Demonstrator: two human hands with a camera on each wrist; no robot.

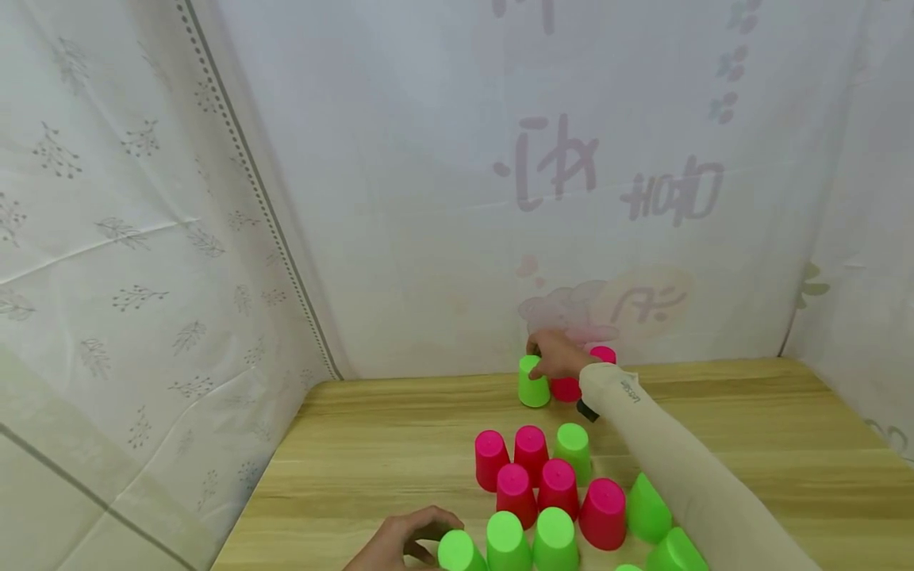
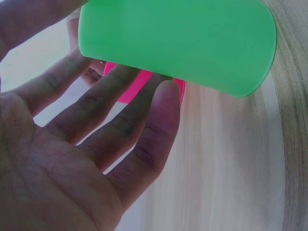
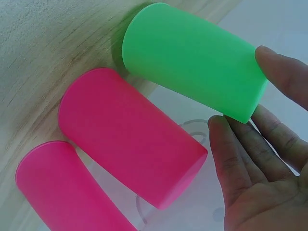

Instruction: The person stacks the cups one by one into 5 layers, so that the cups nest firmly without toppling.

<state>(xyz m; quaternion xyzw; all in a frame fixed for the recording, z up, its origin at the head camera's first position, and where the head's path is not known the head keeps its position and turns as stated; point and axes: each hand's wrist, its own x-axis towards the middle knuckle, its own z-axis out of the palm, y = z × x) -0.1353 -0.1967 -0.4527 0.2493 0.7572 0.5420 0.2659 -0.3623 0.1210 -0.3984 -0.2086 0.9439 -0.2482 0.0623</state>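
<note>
Head view forward-down from above, wrist views close on each hand (image 2: 57, 159) (image 3: 264, 183)

Pale printed backdrop (image 1: 400, 198) behind a wood-grain table (image 1: 378, 452), leaf-patterned cloth (image 1: 143, 254) on the left.

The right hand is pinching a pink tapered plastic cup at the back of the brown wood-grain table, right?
No, the right wrist view shows the right hand pinching a green tapered plastic cup, not pink. The rest is right.

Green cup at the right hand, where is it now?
The green cup is right of centre in the head view, by the table's back edge, just left of a pink cup.
</note>
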